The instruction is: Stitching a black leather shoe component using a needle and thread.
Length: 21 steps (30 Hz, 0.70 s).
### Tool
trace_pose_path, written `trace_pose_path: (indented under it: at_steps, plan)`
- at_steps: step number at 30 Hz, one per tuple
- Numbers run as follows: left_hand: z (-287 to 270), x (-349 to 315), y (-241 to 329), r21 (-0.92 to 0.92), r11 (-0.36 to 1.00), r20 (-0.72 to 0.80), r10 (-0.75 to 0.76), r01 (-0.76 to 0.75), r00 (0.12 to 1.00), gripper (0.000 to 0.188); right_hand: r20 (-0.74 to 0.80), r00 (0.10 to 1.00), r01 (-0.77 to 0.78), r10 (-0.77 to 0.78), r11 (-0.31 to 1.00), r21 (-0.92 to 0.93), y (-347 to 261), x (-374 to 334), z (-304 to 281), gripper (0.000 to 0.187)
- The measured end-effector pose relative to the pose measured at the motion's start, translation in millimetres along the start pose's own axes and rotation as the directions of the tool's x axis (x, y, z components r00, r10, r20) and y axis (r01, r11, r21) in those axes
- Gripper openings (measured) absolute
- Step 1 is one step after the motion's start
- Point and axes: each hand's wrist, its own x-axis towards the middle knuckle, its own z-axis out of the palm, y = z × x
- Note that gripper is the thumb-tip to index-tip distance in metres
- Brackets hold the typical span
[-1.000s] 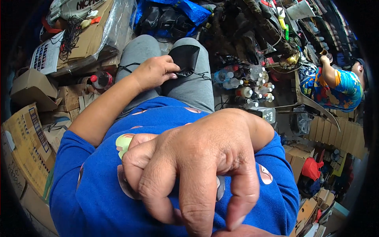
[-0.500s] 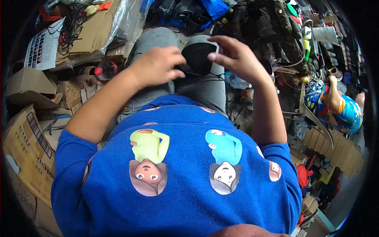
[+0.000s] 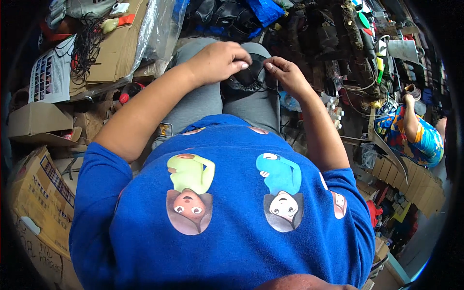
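A black shoe-like piece (image 3: 248, 79) with a ridged, gathered-looking edge rests on my right thigh, just below the knee. Thin black cord hangs about it. My left hand (image 3: 222, 63) is over its left side, thumb and fingers pinched together. On the other side my right hand (image 3: 288, 77) pinches too, thumb against fingertips, at the piece's right edge. What lies between the fingertips of either hand is too small and dark to make out. The piece is partly hidden by my fingers.
Flat cardboard (image 3: 113, 48) with tangled black cords (image 3: 89, 50) lies left; an open cardboard box (image 3: 41, 121) stands nearer. Black shoes (image 3: 232, 17) and a blue bag (image 3: 266, 10) lie ahead. Right are a white cup-shaped container (image 3: 403, 50) and another person in a bright patterned shirt (image 3: 427, 140).
Both hands have closed from spread fingers into pinches. The left has moved right and forward; the right has lowered slightly. More of the black piece's ridged edge shows.
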Motion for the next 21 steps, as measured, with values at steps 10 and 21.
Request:
trace_pose_path:
  at_steps: [10,21]
  plan:
    - [16.8,42.3,5.9,-0.006,0.992,0.335,-0.119,0.129,0.935,0.029,-0.167,0.944,0.116,-0.284,0.760,-0.639,-43.9,-51.4,21.0,0.043]
    - [40.4,43.8,11.6,-0.215,0.894,0.324,-0.315,0.394,0.892,0.022,0.141,0.971,0.234,-0.191,0.873,-0.427,-6.2,-70.4,8.2,0.025]
